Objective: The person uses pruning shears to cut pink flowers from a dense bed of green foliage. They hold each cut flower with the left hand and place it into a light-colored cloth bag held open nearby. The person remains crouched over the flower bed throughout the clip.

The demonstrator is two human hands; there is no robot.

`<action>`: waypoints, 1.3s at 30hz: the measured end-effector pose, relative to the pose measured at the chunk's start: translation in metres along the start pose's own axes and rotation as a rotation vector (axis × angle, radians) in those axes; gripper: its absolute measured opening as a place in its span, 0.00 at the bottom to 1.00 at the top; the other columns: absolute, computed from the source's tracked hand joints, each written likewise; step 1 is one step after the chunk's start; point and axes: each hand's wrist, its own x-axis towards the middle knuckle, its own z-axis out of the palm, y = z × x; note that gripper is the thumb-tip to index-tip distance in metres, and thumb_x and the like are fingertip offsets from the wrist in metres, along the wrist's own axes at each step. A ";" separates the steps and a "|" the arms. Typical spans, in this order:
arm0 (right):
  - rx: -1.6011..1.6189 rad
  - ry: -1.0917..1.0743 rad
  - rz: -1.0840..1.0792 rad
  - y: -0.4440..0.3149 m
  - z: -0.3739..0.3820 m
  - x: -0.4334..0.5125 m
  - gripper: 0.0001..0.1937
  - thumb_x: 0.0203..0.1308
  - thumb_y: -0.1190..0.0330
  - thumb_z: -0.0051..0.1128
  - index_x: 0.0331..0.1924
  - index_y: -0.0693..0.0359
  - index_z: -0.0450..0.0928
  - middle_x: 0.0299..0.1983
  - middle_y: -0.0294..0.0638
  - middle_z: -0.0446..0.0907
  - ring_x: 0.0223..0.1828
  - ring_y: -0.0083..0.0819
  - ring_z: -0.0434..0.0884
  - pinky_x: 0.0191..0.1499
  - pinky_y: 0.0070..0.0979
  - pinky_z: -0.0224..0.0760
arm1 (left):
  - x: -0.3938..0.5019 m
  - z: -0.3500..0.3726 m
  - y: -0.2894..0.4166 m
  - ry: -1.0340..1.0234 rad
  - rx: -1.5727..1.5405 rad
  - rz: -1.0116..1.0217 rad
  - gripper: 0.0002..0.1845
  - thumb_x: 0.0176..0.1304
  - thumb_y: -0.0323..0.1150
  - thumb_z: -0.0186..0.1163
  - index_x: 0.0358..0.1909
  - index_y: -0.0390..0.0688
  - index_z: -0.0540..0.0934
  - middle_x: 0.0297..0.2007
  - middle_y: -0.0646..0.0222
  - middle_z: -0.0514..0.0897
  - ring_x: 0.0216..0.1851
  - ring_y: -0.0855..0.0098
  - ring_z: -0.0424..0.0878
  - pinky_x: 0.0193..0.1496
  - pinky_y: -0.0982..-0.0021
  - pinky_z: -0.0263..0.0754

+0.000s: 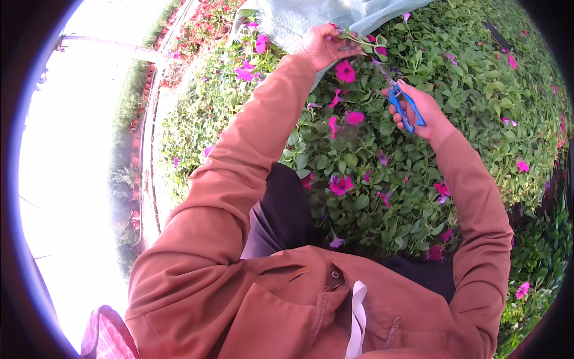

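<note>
My left hand [325, 49] reaches over the petunia bed at the top of the view. Leafy petunia stems [358, 39] are pinched in its fingers. Just below and to the right, my right hand [428, 110] grips blue-handled pruning shears [396, 101]. Their narrow blades point up and left towards the stems, though foliage makes it hard to tell whether they touch anything. A magenta petunia bloom [345, 71] sits below my left hand. Behind that hand lies a pale woven sheet [309, 20], spread over part of the plants.
Dense green petunia foliage [466, 89] with scattered pink blooms surrounds both hands. Along the left runs a row of reddish pots [136, 166] beside a very bright, washed-out area. Red flowers [204, 22] grow at the upper left. A dark strip-like object [497, 36] lies among the leaves at upper right.
</note>
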 end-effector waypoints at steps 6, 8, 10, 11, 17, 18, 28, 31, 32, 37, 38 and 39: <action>0.005 0.013 -0.010 0.000 -0.010 -0.020 0.22 0.69 0.48 0.45 0.51 0.58 0.75 0.28 0.37 0.77 0.27 0.28 0.77 0.31 0.29 0.73 | -0.002 -0.005 -0.005 0.201 0.400 -0.114 0.13 0.49 0.34 0.51 0.37 0.41 0.76 0.28 0.64 0.78 0.36 0.59 0.80 0.40 0.57 0.76; 0.000 0.026 -0.006 0.001 -0.011 -0.023 0.23 0.69 0.48 0.45 0.52 0.58 0.75 0.28 0.38 0.77 0.26 0.29 0.77 0.30 0.30 0.74 | -0.006 -0.002 -0.017 0.268 1.087 -0.008 0.20 0.54 0.43 0.55 0.45 0.42 0.78 0.30 0.62 0.80 0.34 0.61 0.80 0.41 0.59 0.75; -0.031 0.017 -0.003 0.003 -0.011 -0.023 0.23 0.69 0.48 0.45 0.52 0.58 0.75 0.28 0.38 0.77 0.26 0.29 0.78 0.30 0.30 0.75 | -0.009 -0.001 -0.034 0.392 1.832 0.101 0.31 0.52 0.54 0.64 0.55 0.46 0.78 0.36 0.58 0.84 0.39 0.60 0.83 0.46 0.60 0.75; -0.045 0.029 0.004 0.004 -0.010 -0.023 0.23 0.69 0.47 0.45 0.52 0.58 0.75 0.28 0.38 0.77 0.26 0.29 0.78 0.30 0.30 0.75 | -0.012 -0.003 -0.039 0.376 1.940 0.090 0.29 0.52 0.52 0.65 0.53 0.48 0.79 0.37 0.58 0.84 0.41 0.59 0.83 0.47 0.60 0.75; -0.090 -0.072 0.029 0.006 0.002 -0.023 0.24 0.69 0.47 0.45 0.53 0.59 0.74 0.29 0.41 0.78 0.27 0.31 0.79 0.32 0.32 0.77 | -0.014 -0.040 -0.030 0.397 1.750 0.056 0.16 0.53 0.42 0.69 0.45 0.55 0.86 0.37 0.63 0.86 0.38 0.64 0.84 0.45 0.64 0.77; -0.083 -0.080 0.045 0.005 0.004 -0.022 0.24 0.69 0.47 0.44 0.53 0.59 0.74 0.30 0.41 0.78 0.28 0.32 0.79 0.33 0.32 0.77 | -0.013 -0.046 -0.027 0.429 1.579 0.056 0.15 0.53 0.40 0.71 0.44 0.52 0.87 0.34 0.69 0.87 0.35 0.76 0.82 0.40 0.71 0.76; 0.023 -0.109 0.142 0.009 0.038 0.036 0.26 0.71 0.47 0.40 0.55 0.62 0.73 0.33 0.45 0.80 0.33 0.36 0.82 0.37 0.35 0.80 | -0.020 -0.055 -0.016 0.355 1.049 0.092 0.13 0.53 0.36 0.71 0.41 0.46 0.87 0.31 0.79 0.85 0.27 0.86 0.74 0.30 0.80 0.67; 0.078 -0.033 0.138 0.013 0.040 0.044 0.25 0.70 0.48 0.44 0.51 0.64 0.72 0.36 0.52 0.79 0.38 0.44 0.83 0.42 0.40 0.81 | -0.025 -0.055 -0.010 0.336 1.013 0.121 0.12 0.53 0.35 0.71 0.40 0.46 0.87 0.30 0.80 0.85 0.26 0.86 0.73 0.28 0.81 0.65; 0.075 -0.047 0.134 0.013 0.040 0.045 0.25 0.70 0.48 0.44 0.51 0.64 0.72 0.36 0.52 0.79 0.38 0.45 0.83 0.42 0.41 0.81 | -0.027 -0.055 -0.008 0.344 1.004 0.130 0.12 0.53 0.35 0.71 0.40 0.46 0.87 0.29 0.80 0.84 0.25 0.86 0.72 0.27 0.81 0.65; -0.021 -0.038 0.106 0.011 0.041 0.038 0.26 0.70 0.46 0.41 0.56 0.60 0.73 0.35 0.47 0.81 0.36 0.38 0.83 0.40 0.38 0.81 | -0.029 -0.055 0.001 0.474 0.896 0.192 0.13 0.51 0.35 0.71 0.40 0.45 0.87 0.28 0.80 0.84 0.26 0.86 0.73 0.27 0.81 0.65; -0.038 -0.025 0.106 0.010 0.040 0.035 0.26 0.70 0.46 0.41 0.56 0.60 0.73 0.35 0.46 0.81 0.35 0.37 0.83 0.40 0.37 0.81 | -0.027 -0.053 0.004 0.516 0.865 0.212 0.13 0.50 0.34 0.72 0.39 0.44 0.87 0.27 0.80 0.83 0.27 0.86 0.74 0.28 0.80 0.66; -0.043 -0.030 0.107 0.009 0.038 0.030 0.26 0.70 0.46 0.41 0.56 0.59 0.73 0.35 0.46 0.81 0.35 0.36 0.83 0.39 0.36 0.81 | -0.030 -0.051 0.002 0.580 0.830 0.195 0.13 0.49 0.34 0.73 0.38 0.43 0.87 0.27 0.79 0.83 0.28 0.86 0.74 0.29 0.79 0.67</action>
